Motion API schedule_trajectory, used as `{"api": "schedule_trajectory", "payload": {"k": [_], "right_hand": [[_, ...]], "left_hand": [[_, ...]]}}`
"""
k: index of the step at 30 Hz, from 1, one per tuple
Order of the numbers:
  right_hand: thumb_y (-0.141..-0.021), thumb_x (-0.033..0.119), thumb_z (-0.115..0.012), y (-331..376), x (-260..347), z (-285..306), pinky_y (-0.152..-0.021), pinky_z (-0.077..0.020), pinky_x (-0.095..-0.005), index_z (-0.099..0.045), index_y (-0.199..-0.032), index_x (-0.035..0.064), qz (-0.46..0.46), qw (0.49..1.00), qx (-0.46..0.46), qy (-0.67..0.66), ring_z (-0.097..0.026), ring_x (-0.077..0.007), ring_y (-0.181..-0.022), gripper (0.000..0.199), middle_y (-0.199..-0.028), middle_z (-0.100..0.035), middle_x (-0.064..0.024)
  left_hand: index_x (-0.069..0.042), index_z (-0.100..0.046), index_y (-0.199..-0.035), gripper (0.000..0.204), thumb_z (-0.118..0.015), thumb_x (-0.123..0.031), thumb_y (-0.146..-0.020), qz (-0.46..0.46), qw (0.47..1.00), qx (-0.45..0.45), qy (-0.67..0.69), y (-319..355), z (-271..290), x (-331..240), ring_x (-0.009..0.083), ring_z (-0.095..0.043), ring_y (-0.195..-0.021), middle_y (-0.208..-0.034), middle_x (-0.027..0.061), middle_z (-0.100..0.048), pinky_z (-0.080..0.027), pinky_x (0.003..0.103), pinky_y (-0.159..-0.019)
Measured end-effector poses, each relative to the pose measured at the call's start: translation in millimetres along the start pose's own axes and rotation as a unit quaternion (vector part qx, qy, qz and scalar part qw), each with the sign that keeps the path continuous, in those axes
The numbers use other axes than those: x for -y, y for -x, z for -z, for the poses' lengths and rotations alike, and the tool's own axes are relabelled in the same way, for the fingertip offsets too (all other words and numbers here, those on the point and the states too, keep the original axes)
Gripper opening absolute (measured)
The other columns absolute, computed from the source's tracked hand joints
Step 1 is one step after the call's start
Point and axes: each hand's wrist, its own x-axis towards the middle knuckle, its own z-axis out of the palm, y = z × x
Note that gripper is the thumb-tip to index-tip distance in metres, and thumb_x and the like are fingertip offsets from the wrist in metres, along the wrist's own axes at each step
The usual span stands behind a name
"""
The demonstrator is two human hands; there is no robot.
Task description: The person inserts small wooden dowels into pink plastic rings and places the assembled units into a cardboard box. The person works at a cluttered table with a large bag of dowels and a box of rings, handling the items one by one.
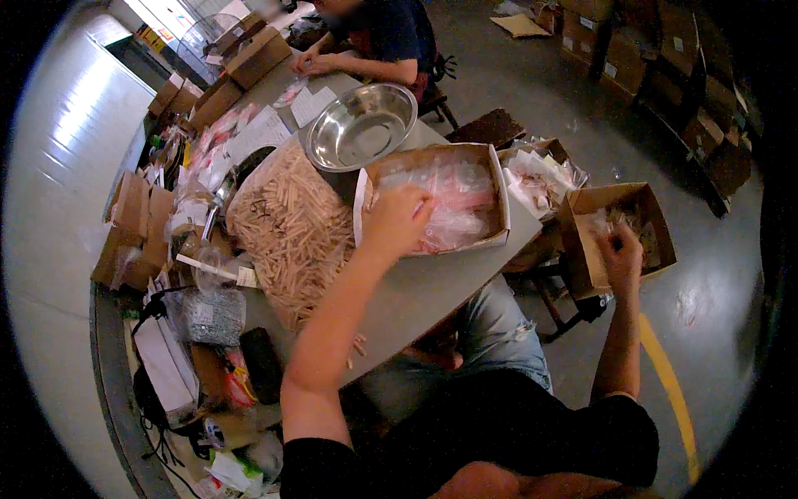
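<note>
My left hand (401, 218) is over the near left part of a white-edged cardboard box (504, 200). Its fingers are curled together, and what they hold, if anything, is too small to make out. Clear plastic bags with red-pink print (465, 187) fill that box. Farther right, my right hand (622, 249) reaches into a brown open carton (582, 270) standing lower than the tabletop. Those fingers are bent closed near some clear plastic (600, 220), and I cannot make out what is in them. A heap of short wooden sticks (291, 224) lies left of my left forearm.
A steel basin (366, 125) stands behind the box. Across the table (399, 291) a co-worker (382, 41) sits with both hands together. Papers, packets and cartons (129, 224) crowd the left side. Another box of packets (540, 175) adjoins the table's right edge. Stacked cartons (632, 58) stand far right.
</note>
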Motion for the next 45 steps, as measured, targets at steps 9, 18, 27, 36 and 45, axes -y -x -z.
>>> {"api": "schedule_trajectory", "payload": {"k": [9,18,27,36,45], "right_hand": [[-0.083,0.012,-0.066,18,-16,-22,-0.059,-0.0440,-0.0316,-0.057,-0.079,-0.0002,0.032,0.999,-0.019,0.007,-0.053,-0.0183,-0.061,0.015,-0.070,-0.057,-0.0086],[-0.077,0.011,-0.070,27,51,-56,-0.066,-0.0476,-0.0421,-0.061,-0.080,0.0042,0.100,0.988,0.114,-0.017,-0.057,-0.0352,-0.075,0.012,-0.078,-0.059,-0.0141],[-0.073,0.009,-0.073,75,125,-111,-0.071,-0.0500,-0.0423,-0.062,-0.085,0.0049,0.283,0.913,0.274,-0.106,-0.059,-0.0365,-0.081,0.017,-0.088,-0.061,-0.0146],[-0.070,0.002,-0.069,31,240,-133,-0.085,-0.0474,-0.0416,-0.057,-0.109,0.0096,0.433,0.888,0.105,-0.114,-0.054,-0.0367,-0.105,0.041,-0.106,-0.061,-0.0139],[-0.077,0.005,-0.063,-3,220,-167,-0.072,-0.0488,-0.0403,-0.065,-0.085,0.0058,0.350,0.914,0.157,-0.133,-0.062,-0.0337,-0.079,0.009,-0.082,-0.066,-0.0128]], "left_hand": [[-0.001,-0.068,-0.076,0.021,-0.066,-0.022,-0.073,0.137,0.990,0.013,-0.036,-61,-54,49,0.0358,-0.063,-0.079,-0.084,0.0212,-0.065,-0.050,0.046,-0.069],[-0.005,-0.069,-0.084,0.018,-0.055,-0.017,-0.084,0.046,0.994,-0.076,-0.068,-24,-8,51,0.0368,-0.060,-0.077,-0.082,0.0193,-0.062,-0.047,0.045,-0.067],[-0.007,-0.071,-0.101,0.019,-0.062,-0.011,-0.084,0.119,0.957,-0.207,0.164,47,54,35,0.0256,-0.063,-0.076,-0.084,0.0147,-0.064,-0.048,0.033,-0.068],[-0.001,-0.069,-0.102,0.019,-0.060,-0.011,-0.089,0.140,0.932,-0.162,0.291,86,35,44,0.0101,-0.061,-0.067,-0.080,0.0104,-0.070,-0.048,0.026,-0.063],[0.004,-0.067,-0.100,0.017,-0.061,-0.007,-0.089,0.199,0.878,-0.205,0.384,119,53,54,0.0096,-0.061,-0.074,-0.085,0.0028,-0.068,-0.050,0.023,-0.070]]}}
